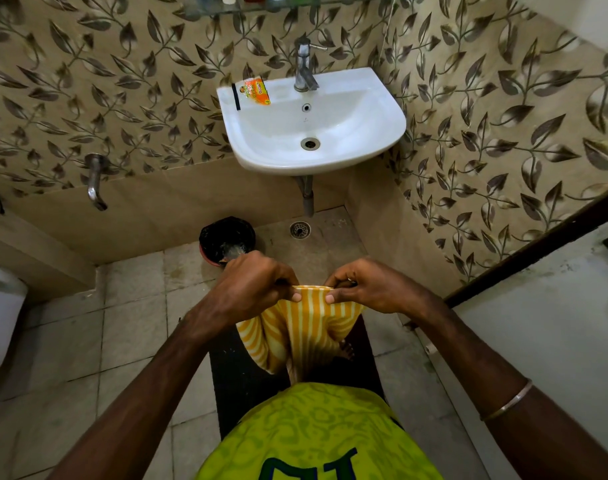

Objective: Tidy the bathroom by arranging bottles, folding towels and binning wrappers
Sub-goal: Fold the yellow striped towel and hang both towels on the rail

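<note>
You face a white sink fixed to a wall tiled with brown leaves, a chrome tap at its back. A second tap juts from the wall to your left. Beige tiles cover the floor, with a round drain under the sink. A dark mat lies at your feet.

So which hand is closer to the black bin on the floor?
Left. The left hand sits right beside the bin, overlapping its near rim in this view. The right hand is further off to the bin's right, pinching the striped towel.
</note>
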